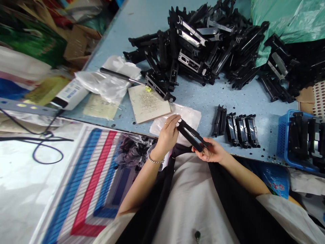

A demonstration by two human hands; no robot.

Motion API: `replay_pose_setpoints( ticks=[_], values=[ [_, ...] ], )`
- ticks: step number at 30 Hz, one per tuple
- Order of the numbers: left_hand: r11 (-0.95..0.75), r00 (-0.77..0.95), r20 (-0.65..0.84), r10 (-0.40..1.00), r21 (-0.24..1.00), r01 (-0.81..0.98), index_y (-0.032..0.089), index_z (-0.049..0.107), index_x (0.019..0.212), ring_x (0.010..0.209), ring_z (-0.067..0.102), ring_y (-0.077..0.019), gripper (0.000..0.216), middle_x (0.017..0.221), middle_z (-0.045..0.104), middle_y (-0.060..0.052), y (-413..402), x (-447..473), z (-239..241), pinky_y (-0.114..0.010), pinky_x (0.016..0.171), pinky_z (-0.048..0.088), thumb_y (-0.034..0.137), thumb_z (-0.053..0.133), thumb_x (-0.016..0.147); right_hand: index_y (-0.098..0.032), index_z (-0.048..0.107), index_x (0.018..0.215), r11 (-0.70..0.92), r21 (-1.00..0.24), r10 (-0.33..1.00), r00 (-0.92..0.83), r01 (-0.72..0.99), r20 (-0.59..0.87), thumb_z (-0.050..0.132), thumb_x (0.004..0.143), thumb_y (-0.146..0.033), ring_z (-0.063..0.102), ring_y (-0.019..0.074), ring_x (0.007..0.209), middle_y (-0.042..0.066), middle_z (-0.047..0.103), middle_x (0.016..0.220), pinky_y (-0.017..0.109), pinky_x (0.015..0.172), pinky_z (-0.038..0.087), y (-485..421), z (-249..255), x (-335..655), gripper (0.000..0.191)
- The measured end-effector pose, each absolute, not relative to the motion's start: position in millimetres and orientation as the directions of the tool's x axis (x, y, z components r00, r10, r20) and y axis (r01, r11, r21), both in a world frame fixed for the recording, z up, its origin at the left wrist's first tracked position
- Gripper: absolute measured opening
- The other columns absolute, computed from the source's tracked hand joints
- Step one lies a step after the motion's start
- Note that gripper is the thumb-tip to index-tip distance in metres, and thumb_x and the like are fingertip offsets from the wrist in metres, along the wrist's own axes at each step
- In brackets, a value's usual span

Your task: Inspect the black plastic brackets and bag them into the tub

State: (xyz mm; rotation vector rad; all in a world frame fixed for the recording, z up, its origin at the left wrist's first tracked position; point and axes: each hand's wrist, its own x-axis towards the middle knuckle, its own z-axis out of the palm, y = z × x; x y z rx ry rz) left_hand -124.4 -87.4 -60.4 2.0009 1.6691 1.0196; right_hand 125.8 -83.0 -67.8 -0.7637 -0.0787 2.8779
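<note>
I hold one long black plastic part [191, 135] in front of my body, at the near edge of the blue table [203, 98]. My right hand [212, 152] grips its lower end from beneath, fingers wrapped round it. My left hand [169, 134] pinches its upper end with thumb and fingertips; a ring and a bead bracelet show on it. Under the part lies a clear plastic bag [188, 117] on the table.
A large heap of black parts [198, 44] fills the far table. Several parts [237, 128] stand in a row to the right. A blue basket [286, 142] holds more. A cardboard piece [148, 103], a screwdriver [119, 75] and green plastic sheet [286, 17] lie around.
</note>
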Motion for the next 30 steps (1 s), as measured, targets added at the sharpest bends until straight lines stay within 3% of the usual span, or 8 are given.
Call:
replay_pose_setpoints(
  ticks=[2,5,11,18,20,23,26,30],
  values=[
    [-0.221,0.048,0.289,0.956,0.602,0.767,0.017,0.064,0.117,0.132,0.058,-0.0265,0.037,0.138,0.059,-0.016,-97.3,-124.9,-61.0,-0.049,0.111,0.051,0.003,0.041,0.092,-0.005,0.066,0.107,-0.982,-0.029,0.175,-0.843,-0.186,-0.509,0.05,0.1,-0.048,0.063,0.0145,0.065,0.014,0.074,0.086,0.021,0.048,0.048,-80.7,-74.7,125.6,0.046],
    [-0.169,0.054,0.236,0.97,0.5,0.849,0.013,0.068,0.102,0.124,0.062,-0.0316,0.033,0.137,0.06,-0.021,-104.4,-125.3,-66.9,-0.055,0.104,0.055,0.002,0.039,0.093,-0.005,0.064,0.109,-0.971,-0.045,0.225,-0.832,-0.235,-0.507,0.047,0.103,-0.047,0.063,0.0154,0.065,0.014,0.072,0.082,0.022,0.049,0.049,-80.6,-74.6,133.0,0.046],
    [-0.217,0.025,0.313,0.949,0.595,0.774,0.011,0.056,0.139,0.138,0.054,-0.0275,0.055,0.143,0.058,-0.02,-93.7,-124.0,-71.2,-0.05,0.117,0.048,-0.002,0.037,0.09,-0.002,0.064,0.107,-0.979,-0.116,0.202,-0.88,-0.168,-0.431,0.044,0.103,-0.051,0.062,0.0147,0.06,0.014,0.071,0.078,0.022,0.047,0.048,-89.4,-63.7,132.7,0.053],
    [-0.284,0.092,0.34,0.936,0.574,0.768,0.017,0.036,0.158,0.145,0.048,-0.0276,0.071,0.154,0.048,-0.018,-100.1,-120.7,-63.6,-0.045,0.119,0.046,0.001,0.042,0.09,-0.005,0.065,0.103,-0.991,-0.079,0.13,-0.914,-0.107,-0.385,0.046,0.101,-0.055,0.048,0.0085,0.046,0.004,0.064,0.063,0.017,0.04,0.042,-79.5,-73.7,116.7,0.054],
    [-0.339,0.162,0.344,0.925,0.55,0.763,0.018,0.028,0.162,0.148,0.045,-0.0276,0.079,0.158,0.044,-0.019,-107.5,-112.9,-61.9,-0.045,0.12,0.046,-0.002,0.04,0.087,-0.005,0.066,0.1,-0.982,-0.139,0.172,-0.891,-0.124,-0.42,0.05,0.099,-0.055,0.049,0.0091,0.046,0.005,0.064,0.062,0.018,0.04,0.042,-75.8,-74.0,110.6,0.052],
    [-0.377,0.208,0.347,0.915,0.545,0.749,0.02,0.02,0.165,0.149,0.043,-0.0278,0.084,0.16,0.042,-0.018,-117.7,-104.3,-60.9,-0.043,0.118,0.048,-0.003,0.041,0.087,-0.009,0.067,0.093,-0.924,-0.317,0.359,-0.772,-0.214,-0.524,0.059,0.094,-0.053,0.054,0.0105,0.047,0.006,0.068,0.065,0.019,0.041,0.043,-75.7,-71.2,105.5,0.044],
    [-0.261,0.079,0.32,0.944,0.581,0.771,0.021,0.02,0.165,0.148,0.046,-0.0292,0.086,0.161,0.041,-0.019,-119.6,-109.5,-65.1,-0.042,0.114,0.051,-0.002,0.044,0.086,-0.01,0.067,0.091,-0.877,-0.431,0.427,-0.752,-0.211,-0.502,0.065,0.089,-0.054,0.056,0.0118,0.046,0.006,0.068,0.063,0.02,0.04,0.04,-84.1,-63.7,115.5,0.044],
    [-0.104,-0.098,0.285,0.954,0.617,0.78,0.021,0.023,0.165,0.148,0.045,-0.0306,0.086,0.164,0.037,-0.02,-112.2,-123.3,-73.3,-0.04,0.11,0.054,-0.001,0.047,0.085,-0.008,0.068,0.101,-0.875,-0.444,0.379,-0.844,-0.192,-0.381,0.063,0.089,-0.06,0.052,0.0104,0.044,0.004,0.067,0.064,0.02,0.039,0.035,-98.0,-49.4,141.6,0.053]
  ],
)
